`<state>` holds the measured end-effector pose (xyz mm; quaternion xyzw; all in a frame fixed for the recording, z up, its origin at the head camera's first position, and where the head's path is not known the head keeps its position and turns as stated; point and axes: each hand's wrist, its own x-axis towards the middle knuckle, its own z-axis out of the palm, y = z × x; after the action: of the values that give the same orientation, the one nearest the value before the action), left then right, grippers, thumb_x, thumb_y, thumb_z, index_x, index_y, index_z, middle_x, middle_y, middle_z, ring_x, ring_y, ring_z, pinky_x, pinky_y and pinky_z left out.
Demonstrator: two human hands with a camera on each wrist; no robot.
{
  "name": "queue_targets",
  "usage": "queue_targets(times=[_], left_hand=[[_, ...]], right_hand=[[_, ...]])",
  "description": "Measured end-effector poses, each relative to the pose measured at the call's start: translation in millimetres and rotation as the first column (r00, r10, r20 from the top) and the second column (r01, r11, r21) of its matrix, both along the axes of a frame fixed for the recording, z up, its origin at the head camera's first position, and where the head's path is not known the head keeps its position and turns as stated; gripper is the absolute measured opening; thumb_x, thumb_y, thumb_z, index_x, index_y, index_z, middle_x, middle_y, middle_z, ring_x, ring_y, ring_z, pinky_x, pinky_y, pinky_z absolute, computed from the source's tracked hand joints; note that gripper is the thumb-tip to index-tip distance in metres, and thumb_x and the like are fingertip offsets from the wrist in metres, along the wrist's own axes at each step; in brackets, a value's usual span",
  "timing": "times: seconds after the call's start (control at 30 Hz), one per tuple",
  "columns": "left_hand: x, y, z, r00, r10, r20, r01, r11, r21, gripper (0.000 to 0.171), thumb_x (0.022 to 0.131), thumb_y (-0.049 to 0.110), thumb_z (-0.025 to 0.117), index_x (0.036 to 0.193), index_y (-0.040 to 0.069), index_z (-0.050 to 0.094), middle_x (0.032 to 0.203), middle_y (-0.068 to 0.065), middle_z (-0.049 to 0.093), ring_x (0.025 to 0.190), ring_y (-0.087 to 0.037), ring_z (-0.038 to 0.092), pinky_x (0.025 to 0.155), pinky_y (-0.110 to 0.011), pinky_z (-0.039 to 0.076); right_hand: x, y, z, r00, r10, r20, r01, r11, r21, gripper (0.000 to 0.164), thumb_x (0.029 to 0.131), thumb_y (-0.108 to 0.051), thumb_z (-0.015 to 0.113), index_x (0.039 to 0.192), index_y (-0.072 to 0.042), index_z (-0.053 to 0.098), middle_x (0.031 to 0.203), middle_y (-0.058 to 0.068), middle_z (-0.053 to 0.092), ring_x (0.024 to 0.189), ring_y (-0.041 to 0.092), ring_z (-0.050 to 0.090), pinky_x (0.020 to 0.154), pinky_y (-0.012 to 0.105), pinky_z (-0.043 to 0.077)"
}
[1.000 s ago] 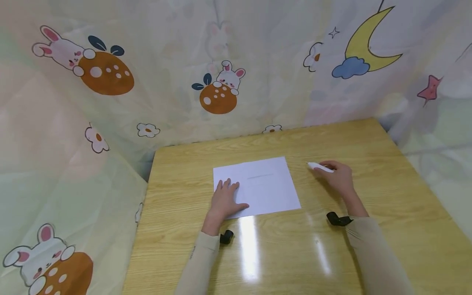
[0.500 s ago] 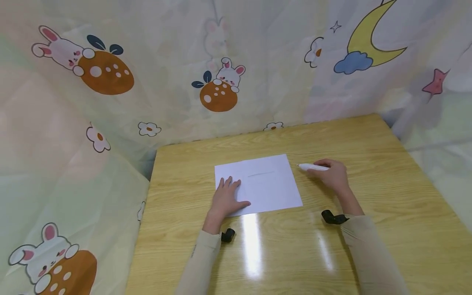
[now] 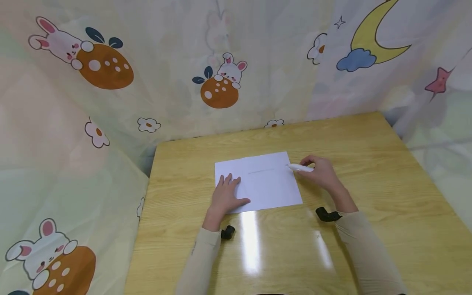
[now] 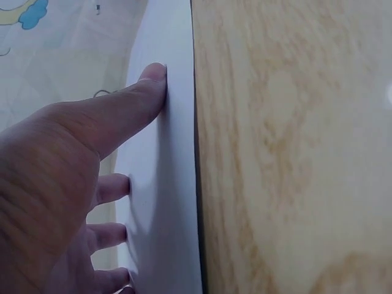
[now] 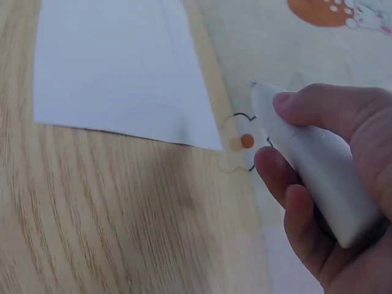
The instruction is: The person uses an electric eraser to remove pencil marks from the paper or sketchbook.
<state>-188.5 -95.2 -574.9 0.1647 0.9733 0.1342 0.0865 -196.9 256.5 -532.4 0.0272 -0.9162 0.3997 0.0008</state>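
A white sheet of paper (image 3: 273, 188) lies on the wooden table, with a faint grey line (image 3: 261, 171) across its upper part. My left hand (image 3: 225, 196) rests on the sheet's left side, fingers spread and thumb stretched along the near edge; the left wrist view has the thumb and fingertips touching the paper (image 4: 177, 159). My right hand (image 3: 322, 174) grips a thick white pen-shaped tool (image 5: 331, 184) with a narrow tip. In the head view this tip points left over the sheet's right edge; the right wrist view shows it raised above the surface.
The wooden table (image 3: 184, 180) extends around the paper on all sides. Behind and left of it hangs a cloth (image 3: 273, 82) printed with rabbits, flowers and a moon. Black wrist cameras (image 3: 326, 214) sit at both sleeves.
My right hand has moved left with the white tool, bringing its tip from beside the paper to over the right edge. The left hand stays in place on the sheet.
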Motion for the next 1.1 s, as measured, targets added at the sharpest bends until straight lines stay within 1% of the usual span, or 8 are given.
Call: queue_targets(times=[0.13, 0.3, 0.37, 0.47, 0.6, 0.73, 0.9, 1.1], left_hand=[[-1.4, 1.1, 1.7, 0.999, 0.0, 0.032, 0.0, 1.0, 0.002, 0.091, 0.074, 0.067, 0.07, 0.146, 0.016, 0.046, 0.154, -0.018, 0.031, 0.141, -0.046, 0.019, 0.112, -0.051, 0.024], [-4.0, 3.0, -1.4, 1.0, -0.005, 0.015, 0.005, 1.0, -0.009, 0.092, 0.075, 0.07, 0.067, 0.148, 0.018, 0.044, 0.155, -0.017, 0.029, 0.142, -0.044, 0.017, 0.114, -0.049, 0.022], [-4.7, 3.1, -2.6, 1.0, -0.006, 0.014, 0.006, 1.0, -0.018, 0.092, 0.075, 0.071, 0.066, 0.148, 0.019, 0.044, 0.155, -0.016, 0.029, 0.142, -0.043, 0.017, 0.114, -0.049, 0.022], [-5.1, 2.7, -2.1, 1.0, -0.001, 0.022, 0.002, 1.0, -0.028, 0.093, 0.075, 0.071, 0.065, 0.149, 0.019, 0.043, 0.156, -0.016, 0.028, 0.143, -0.043, 0.016, 0.114, -0.049, 0.021], [-6.4, 2.1, 0.3, 1.0, 0.01, 0.011, -0.009, 1.0, -0.025, 0.092, 0.075, 0.07, 0.066, 0.148, 0.019, 0.043, 0.156, -0.016, 0.028, 0.143, -0.043, 0.016, 0.114, -0.049, 0.021], [-5.9, 1.2, 0.8, 1.0, 0.008, 0.009, -0.008, 1.0, -0.03, 0.092, 0.074, 0.07, 0.068, 0.147, 0.019, 0.045, 0.155, -0.016, 0.03, 0.142, -0.043, 0.019, 0.113, -0.05, 0.023], [-4.8, 0.1, 0.4, 1.0, 0.006, 0.011, -0.005, 1.0, -0.028, 0.093, 0.073, 0.07, 0.069, 0.147, 0.019, 0.046, 0.154, -0.016, 0.031, 0.141, -0.043, 0.02, 0.113, -0.049, 0.023], [-6.4, -2.6, -0.4, 1.0, 0.005, 0.012, -0.005, 0.999, -0.032, 0.092, 0.073, 0.07, 0.069, 0.146, 0.018, 0.046, 0.154, -0.017, 0.031, 0.141, -0.043, 0.021, 0.113, -0.049, 0.023]], right_hand=[[-4.6, -10.2, 1.0, 0.992, 0.127, 0.022, -0.128, 0.99, 0.062, 0.028, 0.085, -0.021, 0.074, 0.106, -0.002, 0.069, 0.102, 0.012, 0.067, 0.082, 0.025, 0.055, 0.067, 0.035, 0.045], [-11.9, -18.2, 2.1, 0.974, 0.22, 0.058, -0.225, 0.97, 0.096, 0.024, 0.089, -0.021, 0.07, 0.106, -0.004, 0.066, 0.104, 0.013, 0.067, 0.082, 0.025, 0.056, 0.067, 0.035, 0.045], [-17.3, -18.5, 0.8, 0.966, 0.246, 0.083, -0.253, 0.963, 0.089, 0.023, 0.09, -0.021, 0.069, 0.108, -0.006, 0.064, 0.104, 0.013, 0.066, 0.086, 0.025, 0.058, 0.066, 0.034, 0.046], [-27.5, -15.7, -1.6, 0.95, 0.28, 0.139, -0.286, 0.958, 0.026, 0.025, 0.091, -0.022, 0.068, 0.109, -0.006, 0.064, 0.104, 0.016, 0.066, 0.077, 0.026, 0.061, 0.058, 0.034, 0.049], [-41.5, -8.6, -7.4, 0.935, 0.277, 0.223, -0.256, 0.959, -0.118, 0.029, 0.09, -0.023, 0.072, 0.111, -0.005, 0.067, 0.103, 0.017, 0.066, 0.062, 0.028, 0.059, 0.052, 0.035, 0.05], [-47.6, -4.0, -13.2, 0.936, 0.233, 0.264, -0.185, 0.963, -0.195, 0.033, 0.086, -0.021, 0.076, 0.111, -0.001, 0.067, 0.104, 0.016, 0.068, 0.068, 0.024, 0.06, 0.057, 0.037, 0.052], [-49.1, -4.6, -14.5, 0.95, 0.199, 0.241, -0.159, 0.971, -0.176, 0.032, 0.082, -0.02, 0.08, 0.107, -0.003, 0.071, 0.102, 0.012, 0.069, 0.076, 0.023, 0.058, 0.061, 0.033, 0.051], [-57.4, -9.3, -19.6, 0.958, 0.212, 0.192, -0.184, 0.971, -0.156, 0.028, 0.08, -0.019, 0.081, 0.102, -0.004, 0.073, 0.099, 0.011, 0.068, 0.079, 0.023, 0.055, 0.059, 0.027, 0.048]])
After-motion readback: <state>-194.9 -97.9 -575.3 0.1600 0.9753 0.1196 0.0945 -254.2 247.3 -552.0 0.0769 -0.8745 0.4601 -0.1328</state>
